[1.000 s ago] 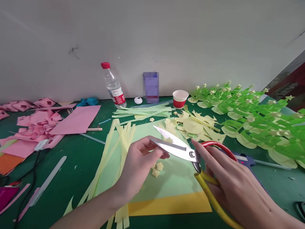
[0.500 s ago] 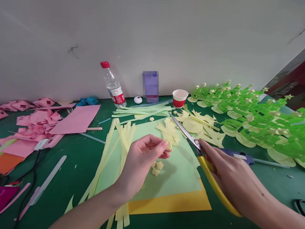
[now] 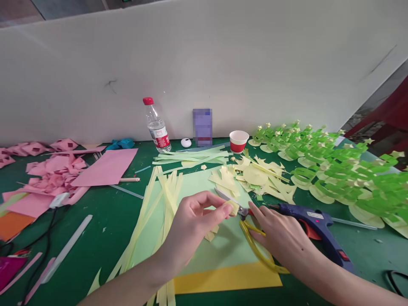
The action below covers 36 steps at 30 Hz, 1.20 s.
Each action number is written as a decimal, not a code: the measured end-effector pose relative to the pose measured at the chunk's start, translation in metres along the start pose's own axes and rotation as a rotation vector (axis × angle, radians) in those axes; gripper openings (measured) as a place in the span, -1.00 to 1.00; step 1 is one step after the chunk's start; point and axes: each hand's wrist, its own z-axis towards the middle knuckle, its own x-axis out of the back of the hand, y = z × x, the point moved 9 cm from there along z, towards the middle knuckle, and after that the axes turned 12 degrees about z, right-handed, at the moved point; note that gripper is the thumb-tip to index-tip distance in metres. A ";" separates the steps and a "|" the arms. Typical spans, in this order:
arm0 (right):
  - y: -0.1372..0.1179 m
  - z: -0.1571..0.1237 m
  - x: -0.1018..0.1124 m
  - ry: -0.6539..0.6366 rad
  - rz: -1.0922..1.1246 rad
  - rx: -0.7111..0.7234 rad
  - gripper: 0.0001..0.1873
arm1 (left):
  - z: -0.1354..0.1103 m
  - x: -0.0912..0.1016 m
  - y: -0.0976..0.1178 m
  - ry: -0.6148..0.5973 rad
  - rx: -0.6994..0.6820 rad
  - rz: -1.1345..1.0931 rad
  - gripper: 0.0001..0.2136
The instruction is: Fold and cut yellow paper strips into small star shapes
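Observation:
My left hand (image 3: 199,223) pinches a small pale-yellow folded paper piece (image 3: 234,208) between thumb and fingertips. In my right hand (image 3: 280,233) are yellow-handled scissors (image 3: 251,242), their blades pointing left, close up against the paper piece. Whether the blades touch it I cannot tell. Beneath my left fingers, a few small folded paper pentagons (image 3: 211,234), partly hidden, lie on a light-green paper sheet (image 3: 204,259). Long pale-yellow paper strips (image 3: 168,191) lie along the sheet's left side.
A glue gun (image 3: 314,219) lies beside my right hand, with paper scraps (image 3: 261,174) behind. Rows of green spiral crafts (image 3: 347,170) stand at right. A water bottle (image 3: 157,127), paper cup (image 3: 239,141) and phone (image 3: 202,127) stand by the wall. Pink paper (image 3: 106,168) covers the left.
The scissors have swung left and come close to the paper piece in my left hand, their handles more spread. The glue gun is now more exposed. The view has tilted upward.

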 end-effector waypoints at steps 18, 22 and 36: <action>-0.065 0.007 0.070 -0.145 0.826 0.268 -0.80 | -0.021 -0.006 0.037 -0.003 -0.348 0.321 -0.86; -0.068 0.002 0.076 -0.099 0.782 0.327 -0.72 | -0.026 -0.009 0.041 -0.040 -0.411 0.359 -0.86; -0.069 -0.003 0.084 -0.011 0.801 0.355 -0.47 | -0.032 -0.034 0.038 -0.261 -0.497 0.602 -0.69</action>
